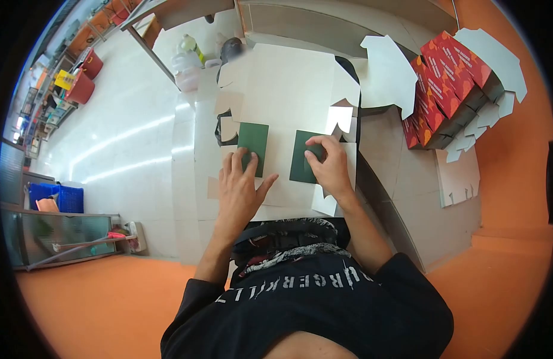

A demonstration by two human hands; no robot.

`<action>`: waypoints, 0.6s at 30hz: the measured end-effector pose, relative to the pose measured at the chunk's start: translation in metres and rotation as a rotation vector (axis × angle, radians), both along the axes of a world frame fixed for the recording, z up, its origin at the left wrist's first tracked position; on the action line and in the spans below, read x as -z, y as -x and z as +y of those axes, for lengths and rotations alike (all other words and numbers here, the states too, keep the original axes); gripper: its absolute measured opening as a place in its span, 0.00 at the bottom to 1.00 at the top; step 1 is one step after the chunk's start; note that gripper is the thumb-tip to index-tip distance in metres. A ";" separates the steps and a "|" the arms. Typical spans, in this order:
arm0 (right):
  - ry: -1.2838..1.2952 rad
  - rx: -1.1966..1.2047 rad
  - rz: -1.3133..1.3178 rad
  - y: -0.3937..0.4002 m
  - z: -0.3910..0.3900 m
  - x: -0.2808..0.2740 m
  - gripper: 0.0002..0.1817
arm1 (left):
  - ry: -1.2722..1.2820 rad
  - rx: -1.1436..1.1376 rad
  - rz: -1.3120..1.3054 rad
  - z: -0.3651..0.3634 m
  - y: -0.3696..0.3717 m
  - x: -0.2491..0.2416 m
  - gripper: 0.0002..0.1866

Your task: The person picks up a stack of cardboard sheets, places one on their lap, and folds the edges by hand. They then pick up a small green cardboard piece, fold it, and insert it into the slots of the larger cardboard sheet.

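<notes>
On 1 white cardboard sheet (288, 78), 2 green panels are laid side by side with a gap between: 1 left green panel (253, 140) and 1 right green panel (300, 166). The left green panel is touched by the fingertips of 1 left hand (239, 188), spread wide. At the right green panel, 2 digits of 1 right hand (332, 170), thumb and forefinger, are curved; whether anything is pinched cannot be told. At far left, 2 red tubs (80, 88) are seen.

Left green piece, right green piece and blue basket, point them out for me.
Left green piece (254, 136), head view, upper part.
Right green piece (300, 166), head view, left part.
Blue basket (71, 200), head view, side wall.
</notes>
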State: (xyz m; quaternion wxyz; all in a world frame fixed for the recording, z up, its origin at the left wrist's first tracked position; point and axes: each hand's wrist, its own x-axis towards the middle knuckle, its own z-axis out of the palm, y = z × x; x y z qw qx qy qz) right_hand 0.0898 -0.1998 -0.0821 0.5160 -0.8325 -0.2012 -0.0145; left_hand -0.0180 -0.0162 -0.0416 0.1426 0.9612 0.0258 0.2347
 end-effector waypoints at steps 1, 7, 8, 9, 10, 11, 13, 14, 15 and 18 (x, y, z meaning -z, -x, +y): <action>0.013 -0.010 -0.004 -0.003 0.001 -0.005 0.09 | 0.040 0.028 -0.010 0.001 -0.004 -0.002 0.20; -0.254 -0.275 0.343 -0.014 -0.006 -0.039 0.12 | 0.677 0.053 0.171 -0.030 -0.026 -0.015 0.13; -0.301 -0.327 0.356 -0.017 -0.009 -0.040 0.13 | 0.828 0.092 0.244 -0.028 -0.033 -0.010 0.12; -0.402 -0.361 0.414 -0.017 -0.011 -0.041 0.14 | 0.977 0.135 0.321 -0.026 -0.038 -0.007 0.11; -0.504 -0.393 0.472 -0.015 -0.012 -0.041 0.16 | 1.102 0.158 0.334 -0.020 -0.040 -0.006 0.10; -0.606 -0.424 0.528 -0.014 -0.015 -0.041 0.18 | 1.157 0.148 0.219 -0.013 -0.041 -0.007 0.10; -0.685 -0.394 0.377 -0.007 -0.029 -0.046 0.19 | 1.261 0.122 -0.012 -0.001 -0.043 -0.016 0.09; -0.725 -0.383 0.303 -0.001 -0.033 -0.050 0.20 | 1.286 0.112 -0.099 0.004 -0.044 -0.025 0.09; -0.709 -0.400 0.225 0.007 -0.032 -0.052 0.20 | 1.305 0.097 -0.190 0.007 -0.044 -0.036 0.08; -0.486 -0.400 -0.108 0.029 -0.020 -0.067 0.24 | 1.323 0.154 -0.299 0.005 -0.045 -0.050 0.09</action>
